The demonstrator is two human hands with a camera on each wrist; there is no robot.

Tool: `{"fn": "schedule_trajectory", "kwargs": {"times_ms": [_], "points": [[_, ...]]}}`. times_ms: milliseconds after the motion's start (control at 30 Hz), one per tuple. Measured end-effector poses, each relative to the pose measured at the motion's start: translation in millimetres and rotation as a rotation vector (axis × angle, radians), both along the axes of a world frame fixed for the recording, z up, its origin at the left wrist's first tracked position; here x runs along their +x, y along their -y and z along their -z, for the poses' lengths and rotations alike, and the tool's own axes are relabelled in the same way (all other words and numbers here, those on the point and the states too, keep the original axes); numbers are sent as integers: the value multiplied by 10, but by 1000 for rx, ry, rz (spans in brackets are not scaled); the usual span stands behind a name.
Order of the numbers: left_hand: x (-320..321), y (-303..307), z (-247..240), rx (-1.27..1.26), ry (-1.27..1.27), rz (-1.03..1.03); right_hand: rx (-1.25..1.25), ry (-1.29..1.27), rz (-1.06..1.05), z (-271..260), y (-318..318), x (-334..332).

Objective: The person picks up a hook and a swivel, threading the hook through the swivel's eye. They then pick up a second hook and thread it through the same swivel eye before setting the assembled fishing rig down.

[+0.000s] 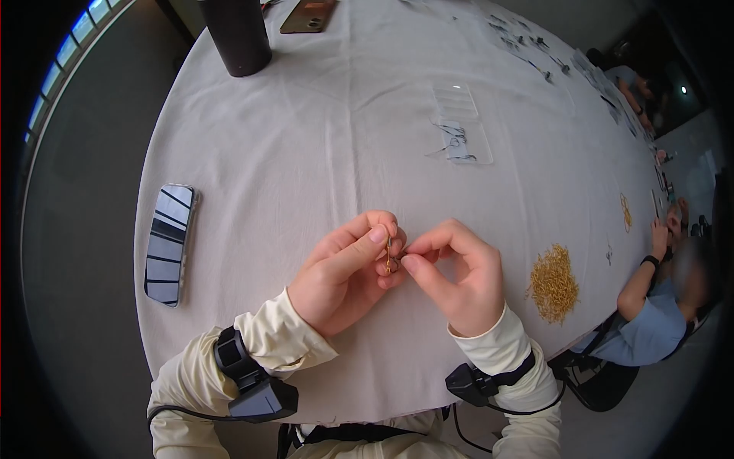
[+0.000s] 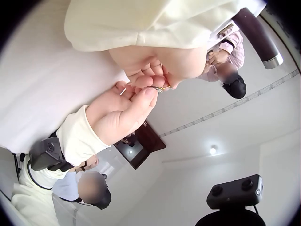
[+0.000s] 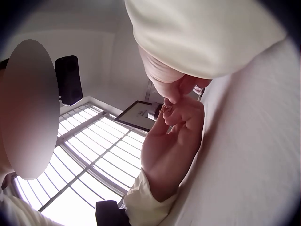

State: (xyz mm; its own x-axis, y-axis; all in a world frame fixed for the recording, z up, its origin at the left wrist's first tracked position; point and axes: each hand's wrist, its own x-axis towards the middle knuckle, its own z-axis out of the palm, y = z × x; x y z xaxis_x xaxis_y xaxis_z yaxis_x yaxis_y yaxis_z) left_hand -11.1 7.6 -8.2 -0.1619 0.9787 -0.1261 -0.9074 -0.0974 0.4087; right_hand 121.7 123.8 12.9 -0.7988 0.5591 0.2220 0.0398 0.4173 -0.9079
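In the head view my left hand [image 1: 336, 271] pinches a thin gold-coloured piece [image 1: 388, 258] between thumb and fingers, its lower end hanging in front of the curled fingers. My right hand [image 1: 462, 279] meets it from the right, thumb and forefinger pinching a tiny dark wire-like bit [image 1: 401, 255] right beside the gold piece. Fingertips hide most of both. The left wrist view shows a glint of gold and silver metal [image 2: 161, 88] between the fingertips. A little gold [image 3: 164, 108] also shows at the fingers in the right wrist view.
Right of my hands lies a heap of small gold-coloured pieces [image 1: 553, 283]. A clear plastic box [image 1: 482, 145] with dark wire pieces lies ahead. A phone [image 1: 170, 245] rests at left; a dark tumbler [image 1: 237, 38] and another phone [image 1: 308, 15] stand farther back. People sit at right.
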Motion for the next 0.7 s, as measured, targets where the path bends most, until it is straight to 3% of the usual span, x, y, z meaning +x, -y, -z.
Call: {"fn": "schedule_trajectory", "kwargs": {"times_ms": [133,200,233,300,700], "points": [[14,8,8,-9,-7,-17,4,-35,-1,-12,19,-1],[5,0,15,-15,-10,-24,507,-97,51,-9,16,-4],[2,-5,20,-21,-13,-32,507,-97,50,-13,15,-9],[7,-11,36,-23,-17,-40,788,-134,69,-26,15,-17],[-20,-24,38,-3,-3,-34,908,-174,15,-42,-16,-19]]}}
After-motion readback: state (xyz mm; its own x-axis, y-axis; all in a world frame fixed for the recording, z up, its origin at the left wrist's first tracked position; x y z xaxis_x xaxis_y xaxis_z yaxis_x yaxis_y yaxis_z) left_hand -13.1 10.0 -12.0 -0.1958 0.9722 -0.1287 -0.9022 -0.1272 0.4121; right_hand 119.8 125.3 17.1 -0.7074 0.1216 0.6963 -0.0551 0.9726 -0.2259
